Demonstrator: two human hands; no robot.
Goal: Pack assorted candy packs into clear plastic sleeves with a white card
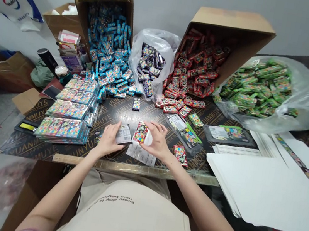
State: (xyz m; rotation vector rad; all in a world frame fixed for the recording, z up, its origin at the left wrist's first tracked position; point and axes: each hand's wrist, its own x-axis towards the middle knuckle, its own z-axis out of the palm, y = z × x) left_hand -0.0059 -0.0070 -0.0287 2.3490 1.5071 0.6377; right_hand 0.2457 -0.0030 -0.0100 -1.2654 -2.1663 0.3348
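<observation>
Near the front of the table, my left hand (109,138) grips a small flat pack (124,134) with a dark edge and a pale printed label carrying a barcode. Just right of it, my right hand (156,141) holds a small red printed box (141,132) between thumb and fingers, apart from the pack. Under my right hand lies a sheet of clear stickers (140,155), partly covered. A dark purple box (136,104) stands alone beyond my hands. Another red box (180,154) lies to the right of my right wrist.
Stacked wrapped packs (61,128) stand at left. Behind are a carton of blue boxes (114,52), a plastic bag of purple boxes (150,66), a carton of red boxes (199,70) and a bag of green packets (261,87). White card sheets (263,187) overhang the front right edge.
</observation>
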